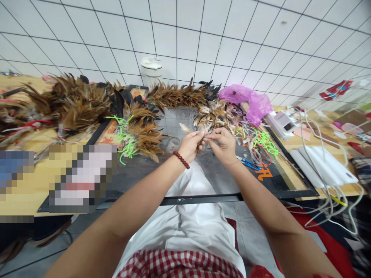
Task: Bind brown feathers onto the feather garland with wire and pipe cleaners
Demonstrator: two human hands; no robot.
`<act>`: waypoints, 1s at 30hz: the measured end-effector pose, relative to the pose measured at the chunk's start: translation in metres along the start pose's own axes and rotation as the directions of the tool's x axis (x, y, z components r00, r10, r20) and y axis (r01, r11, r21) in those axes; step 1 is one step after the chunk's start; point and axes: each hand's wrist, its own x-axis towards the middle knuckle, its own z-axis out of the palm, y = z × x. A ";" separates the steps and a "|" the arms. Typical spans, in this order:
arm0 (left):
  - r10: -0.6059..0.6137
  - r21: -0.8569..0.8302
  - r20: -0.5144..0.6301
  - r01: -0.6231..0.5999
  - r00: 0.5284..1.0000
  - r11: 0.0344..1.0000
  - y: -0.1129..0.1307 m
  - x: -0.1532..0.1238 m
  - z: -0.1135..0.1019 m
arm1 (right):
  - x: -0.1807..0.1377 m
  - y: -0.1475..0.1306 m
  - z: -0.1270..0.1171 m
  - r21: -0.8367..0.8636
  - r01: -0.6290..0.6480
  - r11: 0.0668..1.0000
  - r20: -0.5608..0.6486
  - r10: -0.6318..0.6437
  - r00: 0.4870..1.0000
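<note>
My left hand (189,146), with a dark red bead bracelet (181,160) at its wrist, is closed in a pinch in front of the feather pile. A small brown feather (199,149) pokes out beneath its fingers. Close against it, my right hand (222,146) pinches too, its fingertips meeting the left ones; what they grip is too small to make out. Just beyond both hands lies a heap of loose brown and white feathers (214,117). Blue-handled scissors (249,164) rest on the dark glass tabletop (139,179) by my right wrist.
Feather bundles (145,135) with green ties (127,141) lie left; a long feather strip (176,94) spans the back. A pink plastic bag (246,100), green strings (265,143), a white device (282,124) and cabled white boxes (324,166) stand right. A white lidded container (152,71) stands behind.
</note>
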 end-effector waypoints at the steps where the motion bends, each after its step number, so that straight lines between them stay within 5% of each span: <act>1: 0.002 0.003 0.005 -0.002 1.000 1.000 0.000 0.000 0.000 | -0.001 0.001 0.001 -0.010 0.009 1.000 0.002 -0.009 1.000; 8: 0.071 0.042 -0.012 -0.070 0.997 0.997 -0.007 0.002 -0.001 | 0.000 0.002 -0.001 -0.015 0.102 0.995 0.020 -0.102 0.995; 15: 0.217 0.290 -0.017 -0.202 0.976 0.935 -0.007 0.001 -0.001 | 0.006 -0.001 -0.007 0.046 -0.023 0.999 -0.093 0.027 0.995; 23: 0.190 0.332 0.046 -0.195 0.981 0.923 -0.006 -0.003 0.001 | 0.008 0.006 -0.006 0.220 -0.110 0.969 -0.085 0.132 0.988; 30: 0.194 0.322 0.034 -0.194 0.980 0.927 -0.007 0.000 -0.002 | 0.008 0.002 -0.007 0.174 -0.095 0.980 -0.056 0.107 0.993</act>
